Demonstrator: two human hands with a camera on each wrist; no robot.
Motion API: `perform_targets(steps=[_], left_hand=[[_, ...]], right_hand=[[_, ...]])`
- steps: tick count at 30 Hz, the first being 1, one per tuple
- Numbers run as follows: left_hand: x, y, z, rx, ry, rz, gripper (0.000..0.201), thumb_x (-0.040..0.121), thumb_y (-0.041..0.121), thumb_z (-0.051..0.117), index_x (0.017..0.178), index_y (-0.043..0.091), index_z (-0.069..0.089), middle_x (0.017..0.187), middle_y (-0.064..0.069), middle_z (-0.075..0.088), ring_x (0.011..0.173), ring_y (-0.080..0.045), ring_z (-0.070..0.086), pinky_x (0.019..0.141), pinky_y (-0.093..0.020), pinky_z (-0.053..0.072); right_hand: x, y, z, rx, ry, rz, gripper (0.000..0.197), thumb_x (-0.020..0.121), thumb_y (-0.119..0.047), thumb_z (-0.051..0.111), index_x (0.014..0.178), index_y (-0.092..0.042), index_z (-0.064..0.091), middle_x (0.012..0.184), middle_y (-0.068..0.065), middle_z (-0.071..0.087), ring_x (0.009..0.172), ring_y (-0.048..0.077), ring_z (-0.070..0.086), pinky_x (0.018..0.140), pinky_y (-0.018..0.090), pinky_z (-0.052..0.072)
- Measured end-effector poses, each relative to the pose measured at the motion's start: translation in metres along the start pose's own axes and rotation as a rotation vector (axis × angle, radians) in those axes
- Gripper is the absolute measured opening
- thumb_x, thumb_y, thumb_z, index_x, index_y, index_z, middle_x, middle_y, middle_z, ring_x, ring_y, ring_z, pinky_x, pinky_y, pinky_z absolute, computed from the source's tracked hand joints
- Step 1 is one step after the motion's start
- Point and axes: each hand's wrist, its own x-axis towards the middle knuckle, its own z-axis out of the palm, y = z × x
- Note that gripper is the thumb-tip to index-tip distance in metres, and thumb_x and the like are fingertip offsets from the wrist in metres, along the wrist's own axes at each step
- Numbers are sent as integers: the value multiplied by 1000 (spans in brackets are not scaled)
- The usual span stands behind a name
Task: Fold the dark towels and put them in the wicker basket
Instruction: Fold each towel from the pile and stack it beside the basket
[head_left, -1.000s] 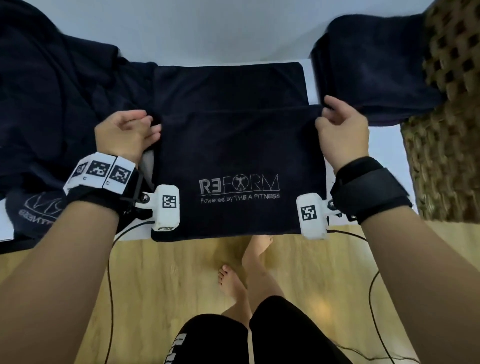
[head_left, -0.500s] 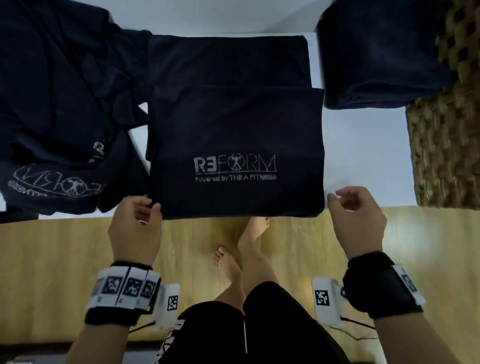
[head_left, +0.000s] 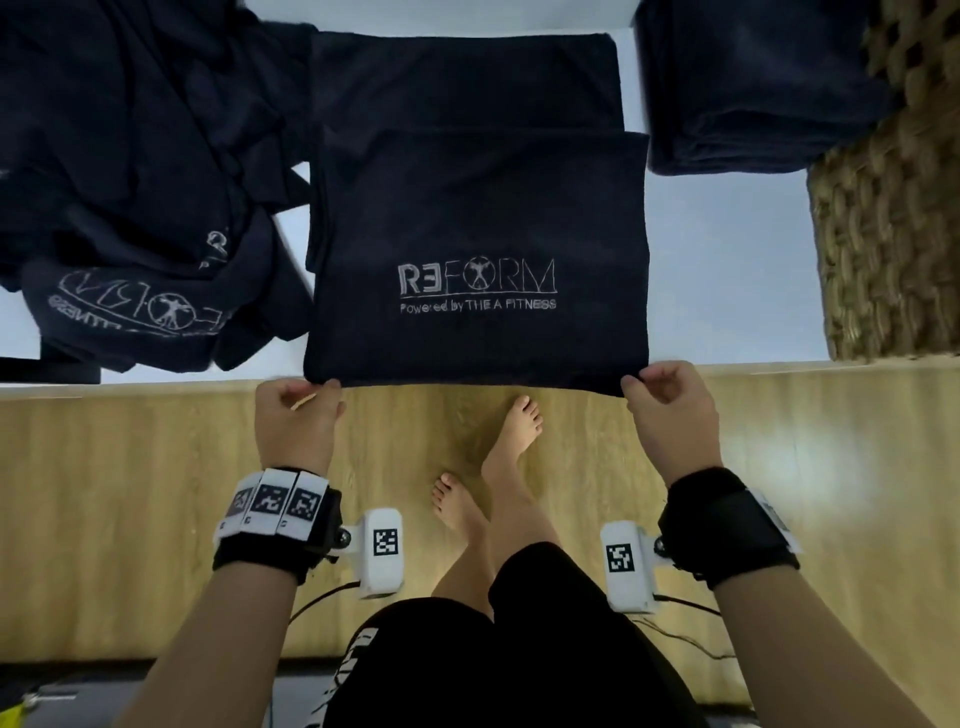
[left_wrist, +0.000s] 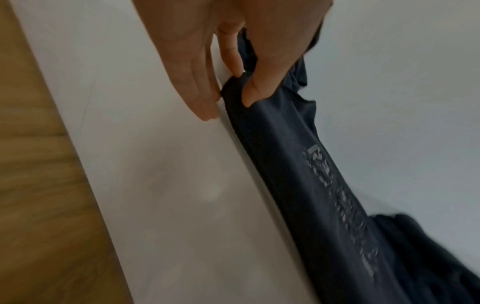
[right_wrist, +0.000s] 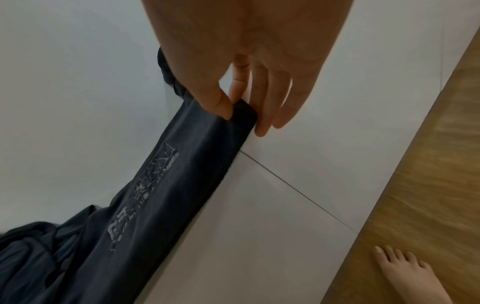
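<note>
A dark navy towel (head_left: 475, 218) with a white REFORM logo lies folded on the white table (head_left: 727, 260), its near edge at the table's front. My left hand (head_left: 298, 410) pinches its near left corner; the left wrist view shows thumb and fingers on that corner of the towel (left_wrist: 298, 144). My right hand (head_left: 667, 397) pinches the near right corner, seen close on the towel (right_wrist: 207, 139) in the right wrist view. The wicker basket (head_left: 893, 244) stands at the right, with folded dark towels (head_left: 753, 83) against it.
A heap of unfolded dark towels (head_left: 130, 182) covers the table's left side. A wooden floor (head_left: 130, 493) lies below the table edge, with my bare feet (head_left: 511, 431) on it. Cables run from the wrist cameras.
Both hands came back from the towel's far edge to its near edge and now pinch the near corners. The folded flap lies flat on the towel.
</note>
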Motion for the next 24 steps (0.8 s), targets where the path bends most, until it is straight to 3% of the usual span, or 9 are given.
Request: perform_targets(steps=[2,4,7,10,12,14,18,22,24], left_hand=[[0,-2,-5,-94,-18,8,19,84,16,71,86,20,53,99,-4,61,69,-5,71,84,-35,58],[0,-1,-8,-124,-15,2,19,84,15,71,87,19,53,101,-7,62,66,-5,71,80,-31,57],[-1,5,-11,-144,-9,-23,20,84,11,71,87,20,53,100,-10,65,60,-5,67,64,-20,53],[-5,20,-14,-250,-82,-57,19,85,2,64,82,18,54,84,-7,64,53,-5,59,53,-17,48],[-9,32,-18,-297,-153,-39,22,86,0,62,76,19,59,72,1,63,51,-6,55,54,-19,46],[-12,45,-22,-305,-215,12,24,88,2,62,75,21,68,70,6,65,54,-7,54,58,-20,47],[-6,74,-26,-377,-269,51,25,92,7,56,96,21,76,76,7,65,62,-6,55,59,-18,45],[13,104,-23,-423,-355,143,48,86,-14,46,119,14,67,83,7,69,74,-4,61,63,-17,47],[23,120,-15,-358,-353,234,51,85,-18,50,119,17,66,84,8,71,83,-4,64,74,-16,52]], right_hand=[[-2,-1,-2,58,-13,7,14,86,-19,68,84,-27,57,87,-5,67,86,15,67,87,40,56],[-5,-3,-7,150,-20,11,14,86,-13,68,82,-24,60,82,-1,65,76,11,67,84,44,59],[-9,-12,-15,212,-37,-18,14,87,-11,66,82,-24,66,66,-2,61,58,8,62,75,39,59],[-11,-27,-21,214,-77,-61,15,88,-16,64,84,-27,73,55,-3,56,53,9,53,65,33,50],[-11,-40,-24,283,-90,-59,14,89,-16,65,87,-24,76,61,-2,61,56,10,56,67,31,50],[-8,-55,-28,366,-112,-66,15,90,-14,64,90,-19,78,70,-1,68,62,12,62,70,27,54],[6,-82,-36,442,-200,-164,31,87,-1,55,97,-19,78,85,9,72,83,19,72,79,23,56],[28,-110,-35,378,-175,-303,38,80,3,60,99,-25,77,88,7,75,92,20,73,85,25,57],[42,-125,-32,368,-143,-337,31,82,-2,67,97,-26,78,87,8,75,92,18,73,86,27,57]])
